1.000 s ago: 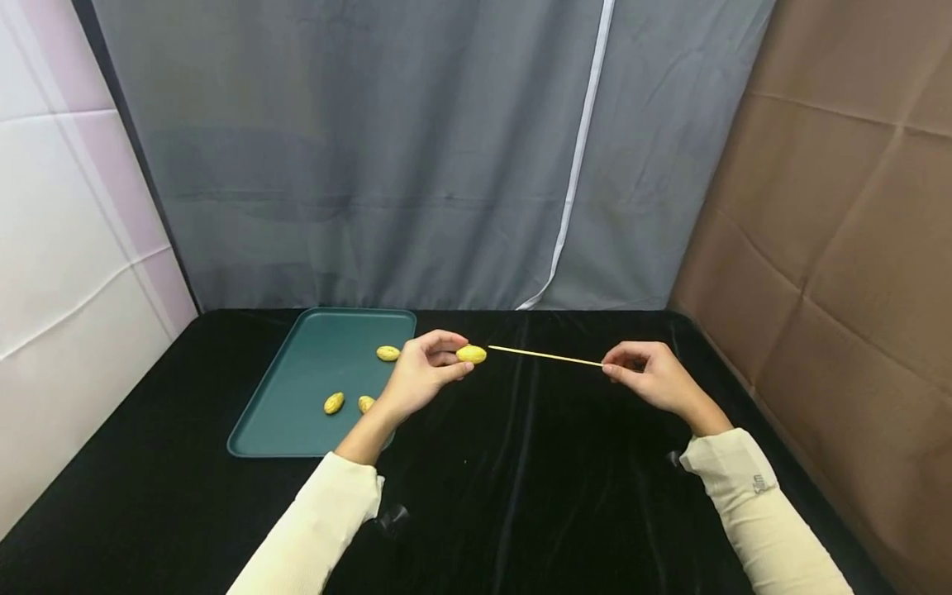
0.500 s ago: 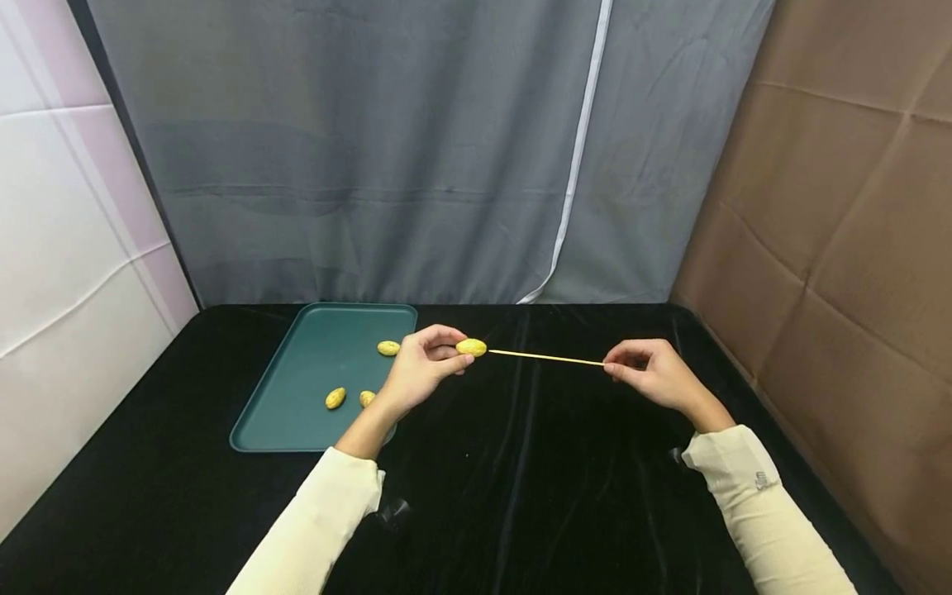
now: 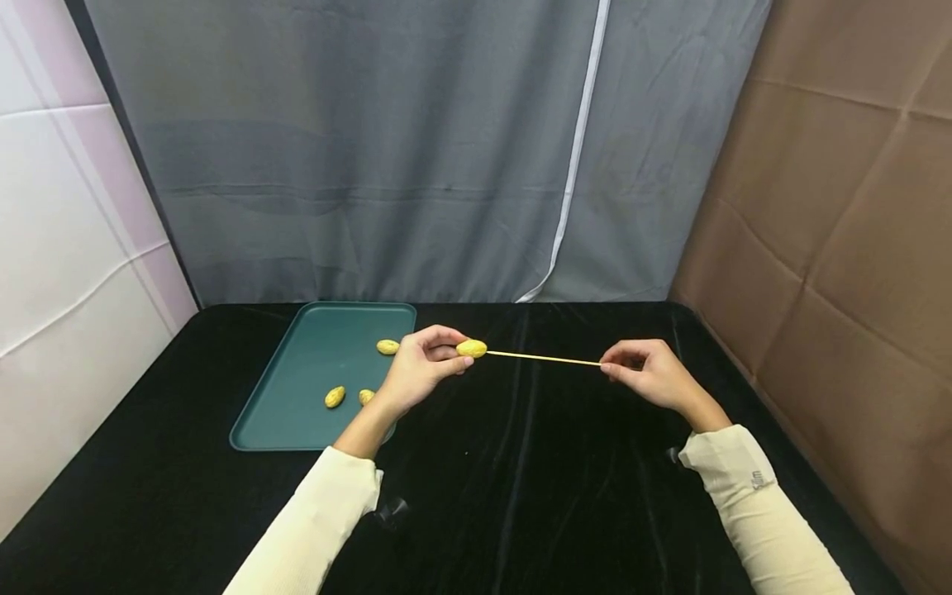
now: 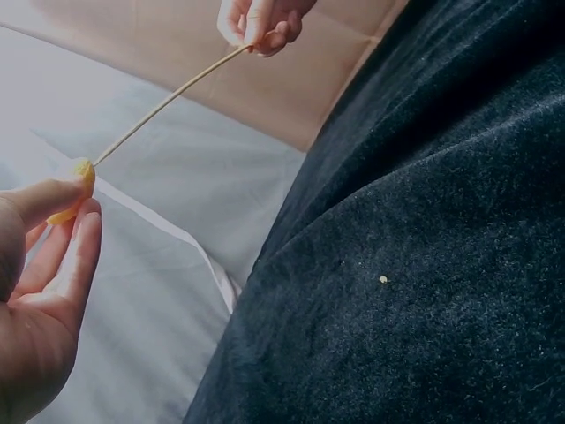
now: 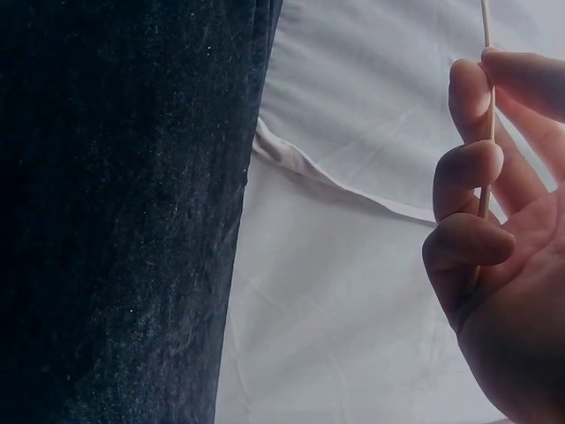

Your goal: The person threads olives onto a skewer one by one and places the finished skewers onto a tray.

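Observation:
My left hand (image 3: pixel 414 372) pinches a small yellow oval fruit (image 3: pixel 472 349) between thumb and fingers, above the black tabletop. Out to the right, my right hand (image 3: pixel 653 376) holds a thin wooden skewer (image 3: pixel 543 358) nearly level. The skewer's far tip meets the fruit's right end; how deep it sits cannot be told. In the right wrist view the fingers (image 5: pixel 468 177) curl round the skewer's shaft (image 5: pixel 491 115). The left wrist view shows the skewer (image 4: pixel 172 97) running from the fruit (image 4: pixel 86 177) to the other hand.
A dark green tray (image 3: pixel 297 430) lies on the left of the black-covered table (image 3: pixel 580 496). On it rest yellow fruits: one at the back (image 3: pixel 387 347), one nearer (image 3: pixel 335 397), and one partly behind the left wrist (image 3: pixel 366 397). Grey curtain (image 3: pixel 372 165) closes the back.
A small gap stood between skewer tip and fruit a second ago; now they meet. The right hand has shifted slightly left, while the left hand has hardly moved.

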The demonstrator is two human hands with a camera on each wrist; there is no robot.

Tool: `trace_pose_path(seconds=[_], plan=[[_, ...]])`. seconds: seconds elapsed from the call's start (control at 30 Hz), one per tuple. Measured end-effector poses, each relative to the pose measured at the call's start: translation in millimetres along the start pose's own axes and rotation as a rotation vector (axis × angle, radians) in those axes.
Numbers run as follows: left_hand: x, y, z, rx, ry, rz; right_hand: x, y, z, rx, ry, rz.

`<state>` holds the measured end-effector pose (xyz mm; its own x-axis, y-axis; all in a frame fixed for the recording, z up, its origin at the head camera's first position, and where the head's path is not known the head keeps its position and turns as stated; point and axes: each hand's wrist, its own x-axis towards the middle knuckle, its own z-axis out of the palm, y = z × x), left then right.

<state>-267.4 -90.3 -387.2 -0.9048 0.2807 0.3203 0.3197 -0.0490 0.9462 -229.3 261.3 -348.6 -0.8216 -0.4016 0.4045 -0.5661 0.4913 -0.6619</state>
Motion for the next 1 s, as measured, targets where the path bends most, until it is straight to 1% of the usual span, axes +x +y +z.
trace_pose_path(seconds=[0.2, 0.43, 0.53, 0.7, 0.77, 0.83, 0.93, 1.0], plan=[[-3.5, -0.2, -0.4, -0.027, -0.012, 0.016, -2.4, 2, 5, 0.011, 0.003, 0.012], [-7.6, -3.1, -1.1, -0.076, 0.000, 0.038, -4.6, 4, 10, 0.025, 0.011, 0.021], [-7.9, -3.5, -1.4, -0.075, 0.009, 0.046, -5.2, 4, 10, 0.010, 0.017, 0.021], [-5.7, -3.6, -2.2, -0.041, 0.015, 0.054, -6.3, 5, 8, -0.024, 0.032, 0.018], [-3.9, -4.2, -2.5, -0.047, 0.016, 0.056, -6.0, 16, 7, -0.027, 0.038, 0.014], [-2.7, -4.2, -2.6, -0.081, 0.021, 0.046, -5.2, 27, 7, -0.026, 0.036, 0.010], [-1.9, -2.3, -3.4, -0.159, 0.036, 0.030, -2.7, 42, 6, -0.008, 0.041, 0.004], [-2.3, -0.1, -4.2, -0.204, 0.048, 0.020, -0.9, 41, 7, -0.002, 0.041, 0.003]])
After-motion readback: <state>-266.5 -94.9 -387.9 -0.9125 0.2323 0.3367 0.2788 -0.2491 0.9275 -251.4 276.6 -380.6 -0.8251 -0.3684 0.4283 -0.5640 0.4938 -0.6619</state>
